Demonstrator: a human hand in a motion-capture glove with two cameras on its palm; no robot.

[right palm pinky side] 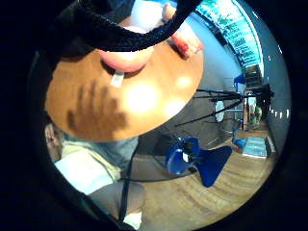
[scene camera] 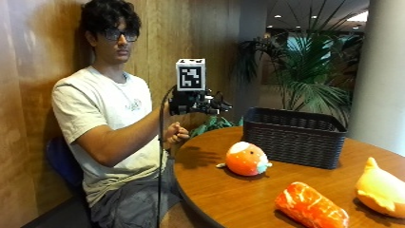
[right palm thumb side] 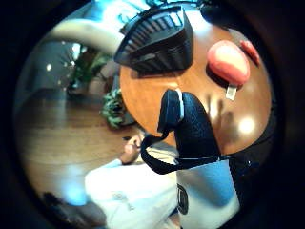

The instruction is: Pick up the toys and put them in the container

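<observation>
Resting on the round table (scene camera: pixel 208 190), the round orange toy (scene camera: pixel 245 159) lies near the dark basket (scene camera: pixel 294 137); the gloved right hand (scene camera: pixel 201 102) hovers raised to their left, fingers spread, holding nothing.

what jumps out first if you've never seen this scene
Probably the three bright plush toys on the round wooden table: a round orange toy near the middle, an orange-and-white roll at the front edge, and a yellow toy beside it. Behind them stands a dark woven basket, and the gloved right hand is raised above the table edge, holding nothing.
</observation>
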